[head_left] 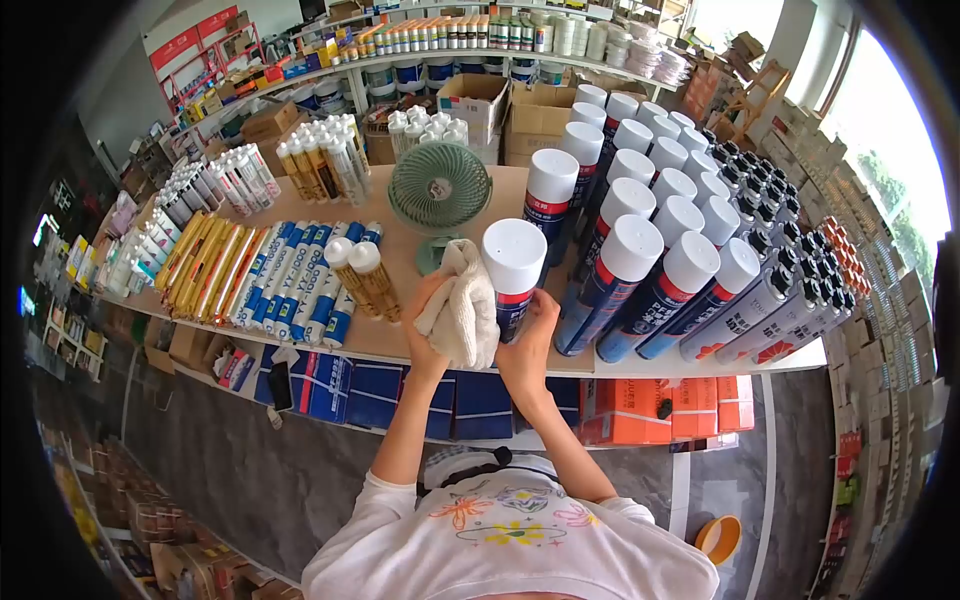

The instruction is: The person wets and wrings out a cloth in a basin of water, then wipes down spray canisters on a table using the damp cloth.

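Note:
My left hand [426, 325] is closed on a folded off-white cloth [465, 305], bunched up in front of the can. My right hand [530, 340] grips the lower part of a spray can [513, 312] with a white cap and a red and dark blue label. The can is upright near the table's front edge, and the cloth is right beside its left side. Whether the cloth touches the can is hard to tell. A green desk fan [440, 188] stands just behind the cloth. To the left of my left hand are two gold cartridges [375, 280] with white caps.
Rows of white-capped spray cans [632, 245] crowd the table [590, 366] on the right, with black-topped cans [790, 310] beyond. Blue and white sealant tubes [300, 280] and gold tubes [205, 265] lie at left. Orange boxes [625, 412] and blue boxes [375, 395] sit underneath.

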`<act>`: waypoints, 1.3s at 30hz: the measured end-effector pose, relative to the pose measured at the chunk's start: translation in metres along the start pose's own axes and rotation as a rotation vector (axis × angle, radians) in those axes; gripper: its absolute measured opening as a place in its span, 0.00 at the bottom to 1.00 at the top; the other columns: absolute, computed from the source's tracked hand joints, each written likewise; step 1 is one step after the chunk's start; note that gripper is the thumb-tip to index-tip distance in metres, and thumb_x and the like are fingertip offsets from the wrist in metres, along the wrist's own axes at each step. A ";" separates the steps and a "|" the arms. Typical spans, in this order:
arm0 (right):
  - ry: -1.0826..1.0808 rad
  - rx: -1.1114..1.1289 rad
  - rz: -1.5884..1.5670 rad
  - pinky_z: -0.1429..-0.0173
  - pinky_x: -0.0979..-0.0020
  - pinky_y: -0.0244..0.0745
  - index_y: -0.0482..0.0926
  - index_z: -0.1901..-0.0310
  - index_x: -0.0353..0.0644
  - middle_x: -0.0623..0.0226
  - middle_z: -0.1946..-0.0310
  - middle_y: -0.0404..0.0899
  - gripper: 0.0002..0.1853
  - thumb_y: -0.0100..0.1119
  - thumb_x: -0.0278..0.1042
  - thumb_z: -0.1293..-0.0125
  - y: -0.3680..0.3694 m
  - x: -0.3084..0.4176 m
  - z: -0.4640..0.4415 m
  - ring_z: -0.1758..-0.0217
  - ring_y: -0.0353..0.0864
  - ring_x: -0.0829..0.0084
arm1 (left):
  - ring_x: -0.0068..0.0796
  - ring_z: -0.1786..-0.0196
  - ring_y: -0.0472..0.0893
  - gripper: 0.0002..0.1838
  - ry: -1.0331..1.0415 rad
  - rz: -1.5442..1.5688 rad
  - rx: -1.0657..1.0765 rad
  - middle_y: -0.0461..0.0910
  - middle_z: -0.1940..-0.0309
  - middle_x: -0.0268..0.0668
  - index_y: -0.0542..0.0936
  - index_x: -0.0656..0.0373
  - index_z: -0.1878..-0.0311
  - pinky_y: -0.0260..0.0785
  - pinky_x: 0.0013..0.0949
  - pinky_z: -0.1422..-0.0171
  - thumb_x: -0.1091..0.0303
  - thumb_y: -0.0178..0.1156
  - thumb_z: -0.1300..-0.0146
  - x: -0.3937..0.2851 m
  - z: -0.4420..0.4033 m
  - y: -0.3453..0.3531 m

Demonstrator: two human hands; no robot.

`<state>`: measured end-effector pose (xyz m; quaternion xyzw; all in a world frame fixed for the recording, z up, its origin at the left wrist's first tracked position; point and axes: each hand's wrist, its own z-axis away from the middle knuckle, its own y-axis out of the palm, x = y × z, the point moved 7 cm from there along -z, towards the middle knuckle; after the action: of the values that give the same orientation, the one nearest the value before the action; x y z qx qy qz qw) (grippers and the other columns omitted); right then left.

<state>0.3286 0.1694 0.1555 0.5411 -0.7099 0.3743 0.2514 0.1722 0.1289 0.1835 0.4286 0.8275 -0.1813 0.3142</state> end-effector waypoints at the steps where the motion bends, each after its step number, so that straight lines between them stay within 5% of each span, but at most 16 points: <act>1: 0.013 0.049 -0.006 0.37 0.58 0.62 0.55 0.38 0.34 0.46 0.45 0.61 0.45 0.74 0.24 0.55 0.001 0.000 0.000 0.42 0.63 0.49 | 0.28 0.48 0.78 0.18 -0.050 0.002 -0.036 0.79 0.49 0.41 0.77 0.68 0.48 0.68 0.31 0.40 0.73 0.66 0.41 0.004 0.003 -0.002; 5: -0.055 0.056 -0.011 0.40 0.60 0.67 0.58 0.39 0.34 0.50 0.46 0.64 0.43 0.74 0.24 0.56 -0.004 0.001 0.000 0.46 0.69 0.54 | 0.25 0.48 0.77 0.20 -0.236 0.084 -0.060 0.79 0.49 0.38 0.77 0.66 0.45 0.68 0.29 0.41 0.74 0.65 0.40 0.022 0.009 -0.006; 11: 0.071 0.241 -0.192 0.48 0.67 0.72 0.62 0.37 0.36 0.59 0.55 0.70 0.44 0.76 0.31 0.55 -0.017 -0.015 -0.024 0.58 0.75 0.67 | 0.23 0.50 0.77 0.19 -0.236 0.071 -0.129 0.79 0.52 0.36 0.77 0.65 0.46 0.68 0.28 0.44 0.73 0.66 0.40 0.016 0.007 -0.003; 17: -0.017 0.319 -0.167 0.37 0.70 0.63 0.64 0.34 0.35 0.64 0.52 0.72 0.42 0.74 0.27 0.51 -0.005 -0.045 -0.030 0.45 0.70 0.71 | 0.22 0.50 0.76 0.18 -0.231 0.091 -0.064 0.78 0.52 0.35 0.78 0.63 0.47 0.68 0.27 0.44 0.74 0.66 0.41 0.015 0.004 0.000; 20: 0.265 0.328 -0.709 0.31 0.65 0.62 0.65 0.34 0.37 0.58 0.45 0.73 0.41 0.75 0.26 0.50 0.007 -0.054 -0.020 0.35 0.68 0.68 | 0.24 0.49 0.76 0.18 -0.214 0.113 -0.084 0.78 0.51 0.36 0.78 0.63 0.47 0.68 0.28 0.44 0.74 0.66 0.42 0.007 0.008 0.001; 24: 0.253 0.267 -0.663 0.33 0.64 0.65 0.64 0.35 0.36 0.57 0.47 0.74 0.40 0.74 0.26 0.50 0.005 -0.043 -0.014 0.39 0.72 0.67 | 0.31 0.48 0.78 0.18 0.047 -0.044 -0.124 0.78 0.49 0.41 0.79 0.64 0.49 0.69 0.32 0.43 0.74 0.67 0.44 -0.011 0.004 -0.002; 28: 0.158 0.201 -0.450 0.36 0.65 0.68 0.62 0.38 0.37 0.59 0.49 0.73 0.39 0.76 0.30 0.50 0.000 -0.038 -0.008 0.43 0.74 0.68 | 0.34 0.47 0.79 0.17 0.098 -0.036 -0.095 0.78 0.48 0.45 0.80 0.64 0.52 0.69 0.34 0.42 0.73 0.67 0.46 -0.033 -0.019 -0.003; 39: -0.021 0.210 -0.054 0.43 0.61 0.72 0.61 0.39 0.35 0.55 0.53 0.65 0.41 0.74 0.27 0.54 -0.019 -0.012 -0.022 0.49 0.74 0.57 | 0.37 0.46 0.79 0.15 -0.071 0.074 -0.033 0.78 0.47 0.46 0.80 0.65 0.51 0.68 0.36 0.40 0.74 0.63 0.43 0.031 0.023 -0.001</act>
<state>0.3491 0.1914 0.1643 0.5873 -0.6546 0.4338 0.1959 0.1667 0.1334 0.1459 0.4470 0.8021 -0.1709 0.3572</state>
